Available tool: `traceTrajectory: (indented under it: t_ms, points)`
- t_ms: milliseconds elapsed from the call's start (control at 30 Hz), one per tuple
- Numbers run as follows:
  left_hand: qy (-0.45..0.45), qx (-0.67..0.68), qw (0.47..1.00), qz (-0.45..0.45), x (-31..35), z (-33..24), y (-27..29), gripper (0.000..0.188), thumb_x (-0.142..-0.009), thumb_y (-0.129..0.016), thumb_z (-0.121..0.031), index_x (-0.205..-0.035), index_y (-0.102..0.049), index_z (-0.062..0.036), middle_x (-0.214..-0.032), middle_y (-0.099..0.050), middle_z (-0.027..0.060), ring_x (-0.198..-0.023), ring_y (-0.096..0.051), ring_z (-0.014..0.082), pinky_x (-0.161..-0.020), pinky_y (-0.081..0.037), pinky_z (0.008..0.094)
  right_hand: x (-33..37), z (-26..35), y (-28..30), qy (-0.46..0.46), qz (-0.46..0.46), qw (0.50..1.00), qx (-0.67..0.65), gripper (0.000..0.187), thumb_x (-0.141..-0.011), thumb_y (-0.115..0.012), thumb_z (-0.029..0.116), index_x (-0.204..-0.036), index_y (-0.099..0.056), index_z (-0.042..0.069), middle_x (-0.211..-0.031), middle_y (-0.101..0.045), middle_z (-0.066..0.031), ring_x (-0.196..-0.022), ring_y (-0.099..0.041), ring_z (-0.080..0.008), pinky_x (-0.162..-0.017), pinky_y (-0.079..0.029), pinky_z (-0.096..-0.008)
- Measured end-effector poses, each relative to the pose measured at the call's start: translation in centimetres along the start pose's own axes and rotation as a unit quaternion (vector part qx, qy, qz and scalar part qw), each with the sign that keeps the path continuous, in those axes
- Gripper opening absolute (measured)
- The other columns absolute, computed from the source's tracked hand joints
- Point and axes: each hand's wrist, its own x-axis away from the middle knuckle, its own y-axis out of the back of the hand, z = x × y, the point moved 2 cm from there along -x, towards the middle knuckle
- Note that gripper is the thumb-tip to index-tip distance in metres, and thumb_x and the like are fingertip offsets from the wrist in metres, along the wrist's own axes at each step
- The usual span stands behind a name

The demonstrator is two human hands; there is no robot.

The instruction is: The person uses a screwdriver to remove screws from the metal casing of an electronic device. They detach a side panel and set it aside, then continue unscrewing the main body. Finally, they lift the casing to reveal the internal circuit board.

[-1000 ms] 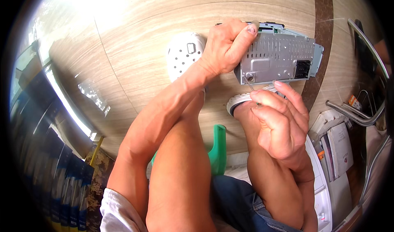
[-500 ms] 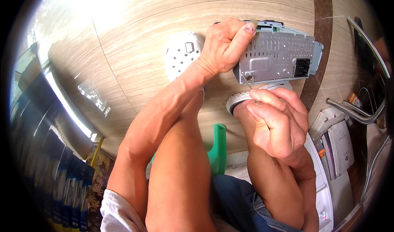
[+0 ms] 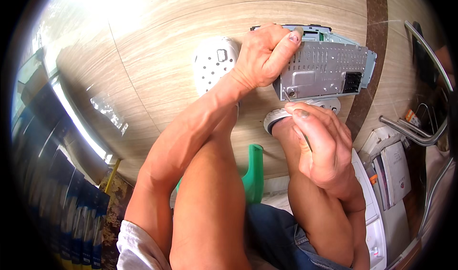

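Note:
A car stereo (image 3: 319, 69) with a silver, slotted metal case and a black connector block (image 3: 352, 82) is propped with its broad face toward me. My left hand (image 3: 267, 52) grips its upper left edge, thumb on top; the fingers behind are hidden. Below, my right hand (image 3: 322, 143) is closed around a thin metal rod-like tool (image 3: 287, 96), perhaps a slim screwdriver. Its tip reaches the lower left corner of the case, near a round hole; whether it touches, I cannot tell. Part of the shaft shows again between my fingers.
White clogs (image 3: 214, 64) are on my feet, close to the stereo. Between my legs is a green plastic piece (image 3: 255, 174). Bent metal tubes (image 3: 405, 129) and a box of papers (image 3: 396, 169) stand at the right. Blue packages (image 3: 81, 232) line the left. A dark strip (image 3: 376, 41) crosses the tiled floor.
My right hand has shifted slightly left and its fingers have rolled around the tool, showing more of the shaft. The stereo and left hand have barely shifted.

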Motion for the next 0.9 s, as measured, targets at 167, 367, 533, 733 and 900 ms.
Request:
traceTrajectory:
  t_ms: [167, 367, 533, 733, 900]
  points:
    - [-0.014, -0.026, 1.000, 0.003, -0.03, -0.01, 0.12, 0.032, -0.101, -0.052, -0.023, -0.079, -0.063, -0.0025, -0.068, -0.059, 0.0136, -0.065, -0.056, 0.0336, -0.065, -0.046, 0.0423, 0.14, 0.32, 0.44, -0.014, 0.024, 1.000, 0.006, 0.024, -0.076, -0.069, -0.007, -0.100, -0.064, -0.005, -0.100, -0.070, -0.0205, -0.072, -0.069, -0.0273, -0.061, -0.057, -0.0340]
    - [-0.036, -0.030, 0.999, 0.008, 0.05, -0.05, 0.05, 0.032, -0.101, -0.052, -0.023, -0.079, -0.063, -0.0019, -0.068, -0.059, 0.0132, -0.064, -0.055, 0.0336, -0.064, -0.045, 0.0418, 0.35, -0.20, -0.11, -0.014, -0.013, 0.999, -0.028, 0.022, -0.074, -0.067, -0.010, -0.096, -0.063, -0.005, -0.095, -0.071, -0.0200, -0.061, -0.066, -0.0243, -0.052, -0.053, -0.0317]
    - [0.060, 0.027, 0.998, 0.000, -0.10, 0.06, 0.23, 0.036, -0.101, -0.053, -0.024, -0.075, -0.063, -0.0011, -0.065, -0.058, 0.0138, -0.062, -0.054, 0.0320, -0.062, -0.045, 0.0411, 0.82, -0.20, -0.20, 0.033, 0.001, 0.999, 0.005, 0.023, -0.073, -0.067, -0.010, -0.095, -0.063, -0.005, -0.095, -0.071, -0.0199, -0.058, -0.065, -0.0217, -0.049, -0.051, -0.0305]
    - [0.030, 0.015, 0.999, -0.009, -0.50, 0.63, -0.05, 0.045, -0.105, -0.047, -0.033, -0.073, -0.055, -0.0026, -0.060, -0.045, 0.0021, -0.060, -0.040, 0.0127, -0.057, -0.038, 0.0304, 0.57, -0.31, 0.09, 0.018, 0.008, 1.000, 0.019, 0.023, -0.075, -0.070, -0.008, -0.097, -0.063, -0.005, -0.099, -0.071, -0.0209, -0.061, -0.066, -0.0226, -0.051, -0.052, -0.0309]
    - [0.047, 0.036, 0.998, -0.016, -0.50, 0.63, -0.18, 0.045, -0.105, -0.047, -0.032, -0.073, -0.058, -0.0022, -0.061, -0.047, 0.0026, -0.060, -0.042, 0.0129, -0.058, -0.038, 0.0307, 0.87, -0.34, -0.17, 0.023, -0.020, 0.999, 0.036, 0.022, -0.078, -0.071, -0.005, -0.099, -0.063, -0.004, -0.101, -0.071, -0.0206, -0.066, -0.068, -0.0235, -0.053, -0.054, -0.0314]
